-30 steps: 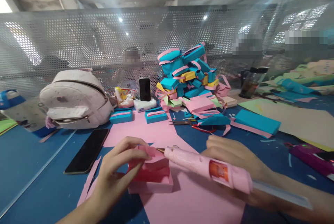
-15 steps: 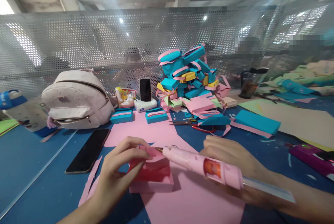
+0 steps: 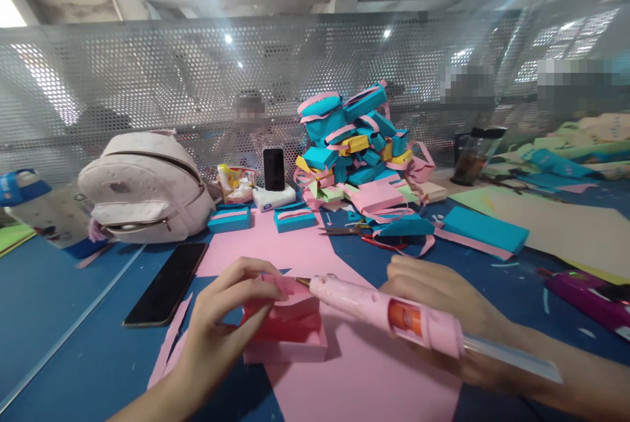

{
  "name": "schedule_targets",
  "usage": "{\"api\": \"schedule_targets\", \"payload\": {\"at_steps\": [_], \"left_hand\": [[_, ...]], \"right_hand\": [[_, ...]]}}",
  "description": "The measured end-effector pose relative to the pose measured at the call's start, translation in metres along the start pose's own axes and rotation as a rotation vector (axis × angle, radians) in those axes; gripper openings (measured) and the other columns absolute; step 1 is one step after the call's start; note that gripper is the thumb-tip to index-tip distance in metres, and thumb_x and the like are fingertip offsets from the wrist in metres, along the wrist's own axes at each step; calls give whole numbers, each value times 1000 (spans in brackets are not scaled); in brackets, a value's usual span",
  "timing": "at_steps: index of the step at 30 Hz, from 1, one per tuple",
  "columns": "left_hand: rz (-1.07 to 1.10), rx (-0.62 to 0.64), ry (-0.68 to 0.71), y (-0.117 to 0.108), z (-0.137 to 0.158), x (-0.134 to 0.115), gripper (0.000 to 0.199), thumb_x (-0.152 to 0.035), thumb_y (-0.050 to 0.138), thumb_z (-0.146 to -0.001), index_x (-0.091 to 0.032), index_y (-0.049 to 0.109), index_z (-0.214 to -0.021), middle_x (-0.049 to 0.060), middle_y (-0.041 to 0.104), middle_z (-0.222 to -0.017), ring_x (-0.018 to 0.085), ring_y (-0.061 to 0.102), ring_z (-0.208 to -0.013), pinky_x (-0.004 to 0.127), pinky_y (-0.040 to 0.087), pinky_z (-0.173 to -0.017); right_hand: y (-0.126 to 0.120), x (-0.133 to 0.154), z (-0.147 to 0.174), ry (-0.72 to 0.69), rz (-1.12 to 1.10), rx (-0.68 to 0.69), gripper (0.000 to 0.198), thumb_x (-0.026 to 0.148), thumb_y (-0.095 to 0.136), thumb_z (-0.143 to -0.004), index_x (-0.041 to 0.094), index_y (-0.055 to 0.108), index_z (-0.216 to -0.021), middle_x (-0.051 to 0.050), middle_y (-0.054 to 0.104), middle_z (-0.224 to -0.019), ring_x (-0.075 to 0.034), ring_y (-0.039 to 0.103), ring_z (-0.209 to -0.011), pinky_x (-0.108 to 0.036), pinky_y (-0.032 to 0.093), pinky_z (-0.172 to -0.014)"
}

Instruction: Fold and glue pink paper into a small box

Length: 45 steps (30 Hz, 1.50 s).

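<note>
My left hand (image 3: 236, 307) pinches the back flap of a small open pink paper box (image 3: 290, 351), thumb on one side and fingers on the other. In my right hand (image 3: 443, 291) is a pink hot glue gun (image 3: 354, 300) with an orange window and a clear glue stick out of its rear end. The gun's metal tip points left, close to the upper edge of the flap; I cannot tell whether it touches. Under the box lies a sheet of pink paper (image 3: 384, 376). My right fingers are partly hidden behind the gun.
A black phone (image 3: 167, 285) and pink paper strips (image 3: 167, 350) lie on the left, before a white backpack (image 3: 147, 189). Behind my hands are two blue paper boxes (image 3: 295, 219), scissors (image 3: 344, 232) and a tall heap of paper boxes (image 3: 359, 146). A purple device (image 3: 585, 300) lies right.
The glue gun and my right hand have shifted very slightly to the right. My left hand and the box look unmoved.
</note>
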<state>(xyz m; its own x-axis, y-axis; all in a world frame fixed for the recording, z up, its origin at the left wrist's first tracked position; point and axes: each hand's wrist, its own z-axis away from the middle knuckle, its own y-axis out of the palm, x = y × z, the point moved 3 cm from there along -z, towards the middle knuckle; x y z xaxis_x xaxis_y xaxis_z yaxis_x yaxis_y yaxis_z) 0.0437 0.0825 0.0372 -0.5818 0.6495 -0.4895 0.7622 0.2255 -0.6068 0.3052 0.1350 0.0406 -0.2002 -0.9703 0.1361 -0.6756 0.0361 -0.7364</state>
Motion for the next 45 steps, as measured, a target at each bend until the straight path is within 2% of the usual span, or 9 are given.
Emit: {"api": "schedule_targets", "payload": {"at_steps": [7,14,28,45], "left_hand": [[-21,-14,13,0,0,1,20,-6,57,-88,-24,66,-93,6,64,-101,16,62,-94,24,51,-71],[-10,-6,12,0,0,2,24,-5,57,-88,-26,67,-95,4,62,-104,15,62,-94,23,51,-72],[5,-12,-13,0,0,2,25,-4,56,-88,-25,67,-94,3,62,-103,14,62,-93,22,51,-72],[10,-22,-2,0,-1,2,25,-3,57,-87,-25,68,-95,3,62,-102,12,62,-93,19,50,-71]], "right_hand": [[-4,3,1,6,-8,-12,7,25,44,-91,22,47,-85,0,51,-67,-17,42,-57,-30,27,-51],[-5,2,5,29,-11,11,19,32,38,-97,22,46,-82,0,50,-66,-17,40,-55,-30,27,-51],[-3,-1,17,46,3,63,7,25,41,-91,23,43,-85,0,49,-68,-18,39,-57,-30,26,-53],[-7,2,23,87,64,95,8,18,39,-88,24,40,-82,1,49,-68,-18,41,-57,-29,29,-53]]}}
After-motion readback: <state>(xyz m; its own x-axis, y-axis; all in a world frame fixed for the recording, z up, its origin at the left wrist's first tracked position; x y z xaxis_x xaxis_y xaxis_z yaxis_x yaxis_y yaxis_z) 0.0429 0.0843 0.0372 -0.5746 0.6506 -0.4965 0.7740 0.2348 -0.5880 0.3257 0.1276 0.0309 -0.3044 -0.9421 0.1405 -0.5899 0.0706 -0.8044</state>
